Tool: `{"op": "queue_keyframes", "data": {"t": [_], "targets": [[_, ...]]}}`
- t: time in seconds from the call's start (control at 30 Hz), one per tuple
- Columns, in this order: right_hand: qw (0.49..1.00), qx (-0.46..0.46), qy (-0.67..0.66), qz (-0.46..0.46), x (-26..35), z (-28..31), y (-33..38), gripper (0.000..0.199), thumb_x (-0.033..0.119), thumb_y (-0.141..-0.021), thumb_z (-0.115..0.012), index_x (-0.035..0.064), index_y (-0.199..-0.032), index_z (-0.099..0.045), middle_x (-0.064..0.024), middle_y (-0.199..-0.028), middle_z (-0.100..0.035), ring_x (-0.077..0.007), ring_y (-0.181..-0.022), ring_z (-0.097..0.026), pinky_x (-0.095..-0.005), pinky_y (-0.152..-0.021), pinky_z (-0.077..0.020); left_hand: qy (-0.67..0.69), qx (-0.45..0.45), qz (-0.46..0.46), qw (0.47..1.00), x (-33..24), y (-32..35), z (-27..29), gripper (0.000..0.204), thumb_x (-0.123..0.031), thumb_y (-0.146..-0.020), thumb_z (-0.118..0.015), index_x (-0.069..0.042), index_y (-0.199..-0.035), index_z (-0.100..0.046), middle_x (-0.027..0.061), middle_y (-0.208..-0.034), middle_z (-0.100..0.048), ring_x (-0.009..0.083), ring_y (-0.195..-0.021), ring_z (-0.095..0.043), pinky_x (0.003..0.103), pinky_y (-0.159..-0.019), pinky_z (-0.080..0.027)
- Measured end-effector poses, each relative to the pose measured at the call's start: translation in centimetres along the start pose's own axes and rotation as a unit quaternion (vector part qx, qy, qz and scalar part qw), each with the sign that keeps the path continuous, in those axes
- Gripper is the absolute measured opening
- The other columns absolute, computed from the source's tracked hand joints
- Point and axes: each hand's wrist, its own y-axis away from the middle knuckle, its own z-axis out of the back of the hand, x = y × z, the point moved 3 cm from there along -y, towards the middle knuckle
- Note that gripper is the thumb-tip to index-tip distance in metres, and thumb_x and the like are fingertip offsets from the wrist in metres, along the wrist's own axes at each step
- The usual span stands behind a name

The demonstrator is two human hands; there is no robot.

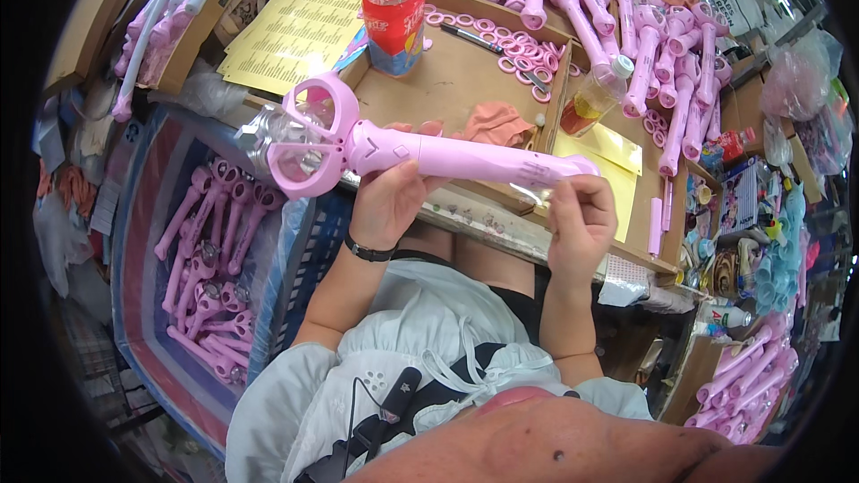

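Note:
A pink toy wand lies across in front of me, its ring-shaped head with clear plastic parts to the left. My left hand is closed around the wand just below the head, with some fingers behind it. At the handle's right end, my right hand has its fingers curled in a pinch. A small shiny clear piece shows beside those fingertips; whether they hold it or the handle's end is unclear. Beyond the wand, an orange cloth lies in a cardboard tray.
A red-labelled bottle and a bottle of amber liquid stand at the tray. Pink rings, a black pen and yellow sheets lie around. More wands are piled far right. A lined basket of wands stands left.

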Motion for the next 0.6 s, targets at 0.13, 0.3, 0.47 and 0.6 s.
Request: {"op": "queue_keyframes", "data": {"t": [0.13,0.3,0.47,0.6], "targets": [[0.998,0.03,0.055,0.005,-0.6,-1.7,-0.5,0.01,0.001,-0.087,-0.064,0.0007,-0.094,-0.057,0.002,-0.08,-0.057,-0.0012,-0.066,-0.048,-0.0153,-0.058,-0.0383,-0.015,0.012,-0.013,1.0,-0.2,0.3,-0.8,0.041,-0.003,-0.087,-0.048,-0.014,-0.127,-0.044,0.0144,-0.134,-0.046,0.0365,-0.13,-0.039,0.057,-0.105,-0.034],[0.995,0.02,0.098,0.007,-0.8,-2.1,-0.4,0.01,0.003,-0.087,-0.065,-0.0002,-0.094,-0.059,0.0024,-0.079,-0.058,0.0003,-0.061,-0.045,-0.0139,-0.053,-0.0347,-0.024,0.001,-0.015,1.0,-0.3,0.3,-1.3,0.043,-0.002,-0.084,-0.052,-0.013,-0.124,-0.043,0.0141,-0.131,-0.048,0.0409,-0.13,-0.037,0.056,-0.107,-0.032],[0.995,0.007,0.097,-0.007,-1.2,-2.2,-0.4,0.01,0.003,-0.087,-0.065,-0.0011,-0.095,-0.06,0.0019,-0.078,-0.059,0.0009,-0.06,-0.044,-0.0139,-0.052,-0.0331,-0.022,-0.006,-0.011,1.0,-0.3,0.1,-1.3,0.043,-0.001,-0.082,-0.053,-0.011,-0.122,-0.042,0.0151,-0.13,-0.049,0.0433,-0.13,-0.037,0.056,-0.107,-0.031],[0.996,0.007,0.088,-0.015,-1.4,-2.3,-0.5,0.011,0.003,-0.087,-0.065,-0.0016,-0.095,-0.06,0.0017,-0.08,-0.06,0.001,-0.06,-0.043,-0.014,-0.052,-0.0327,-0.024,-0.013,-0.012,1.0,-0.4,0.1,-1.3,0.044,0.0,-0.08,-0.053,-0.011,-0.122,-0.042,0.0158,-0.129,-0.049,0.0439,-0.13,-0.036,0.056,-0.108,-0.03]]}}
